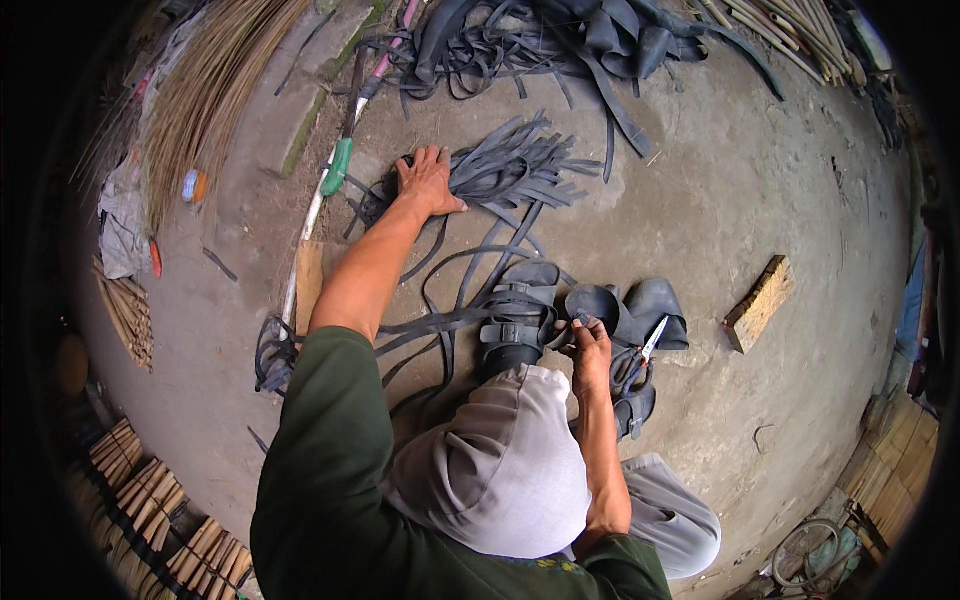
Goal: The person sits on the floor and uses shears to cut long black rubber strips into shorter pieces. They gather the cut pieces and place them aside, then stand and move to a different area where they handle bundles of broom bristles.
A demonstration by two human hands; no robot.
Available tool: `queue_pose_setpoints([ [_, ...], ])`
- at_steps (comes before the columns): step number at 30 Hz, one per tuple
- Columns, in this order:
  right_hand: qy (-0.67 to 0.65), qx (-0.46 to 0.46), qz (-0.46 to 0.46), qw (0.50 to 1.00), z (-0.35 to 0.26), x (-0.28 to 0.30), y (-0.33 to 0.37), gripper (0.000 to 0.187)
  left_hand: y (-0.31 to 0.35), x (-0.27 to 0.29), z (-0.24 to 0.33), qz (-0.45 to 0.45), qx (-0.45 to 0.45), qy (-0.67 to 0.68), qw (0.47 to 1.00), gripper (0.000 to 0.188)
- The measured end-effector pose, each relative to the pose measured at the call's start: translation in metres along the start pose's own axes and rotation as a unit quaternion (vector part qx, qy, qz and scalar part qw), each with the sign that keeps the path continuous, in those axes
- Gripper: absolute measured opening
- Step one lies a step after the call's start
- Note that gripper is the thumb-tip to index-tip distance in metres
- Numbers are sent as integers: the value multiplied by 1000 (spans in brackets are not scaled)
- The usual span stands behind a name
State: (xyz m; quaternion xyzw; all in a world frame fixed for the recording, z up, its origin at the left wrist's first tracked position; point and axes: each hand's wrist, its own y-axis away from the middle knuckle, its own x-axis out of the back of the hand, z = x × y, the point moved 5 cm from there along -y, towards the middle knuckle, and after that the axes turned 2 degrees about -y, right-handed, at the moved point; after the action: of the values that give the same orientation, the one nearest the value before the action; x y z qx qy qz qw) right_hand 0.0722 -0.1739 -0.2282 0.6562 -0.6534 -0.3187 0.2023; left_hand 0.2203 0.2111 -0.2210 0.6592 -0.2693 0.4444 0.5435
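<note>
My left hand [425, 182] reaches forward with its fingers and thumb spread over the near-left end of a bundle of black rubber strips [520, 165] on the ground. Close to my knees, the closed fingers of my right hand [592, 352] pinch a small dark piece of rubber [583, 316]. A pair of scissors [654, 340] lies by my right wrist, blades pointing away from me. Beside that hand rests a curved sheet of black rubber [655, 305]. Long loose strips [435, 322] trail across the ground to the left of my sandal [520, 305].
A pile of black rubber [620, 40] lies at the far side. On the left are a long pole with a green part [338, 167] and a heap of thin sticks [215, 90]. A wooden block [757, 304] sits to the right. Bundled sticks [160, 500] fill the lower left.
</note>
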Motion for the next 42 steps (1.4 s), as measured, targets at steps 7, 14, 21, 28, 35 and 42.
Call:
queue_pose_setpoints([
  [7,-25,46,-37,998,-30,-34,14,13,16,-19,19,98,-32,-55,993,71],
  [14,-91,50,-126,987,-53,-95,15,25,8,-31,20,60,85,19,994,62],
  [21,-31,59,-139,988,-27,-99,9,23,6,-35,21,89,90,10,992,54],
  [28,-23,57,-71,996,-23,-26,6,29,8,20,-34,114,45,334,935,69],
  [35,212,218,260,917,-5,120,-4,44,62,127,-107,175,-23,490,854,60],
  [42,429,132,351,822,58,204,-5,52,141,179,-150,233,-13,577,783,39],
])
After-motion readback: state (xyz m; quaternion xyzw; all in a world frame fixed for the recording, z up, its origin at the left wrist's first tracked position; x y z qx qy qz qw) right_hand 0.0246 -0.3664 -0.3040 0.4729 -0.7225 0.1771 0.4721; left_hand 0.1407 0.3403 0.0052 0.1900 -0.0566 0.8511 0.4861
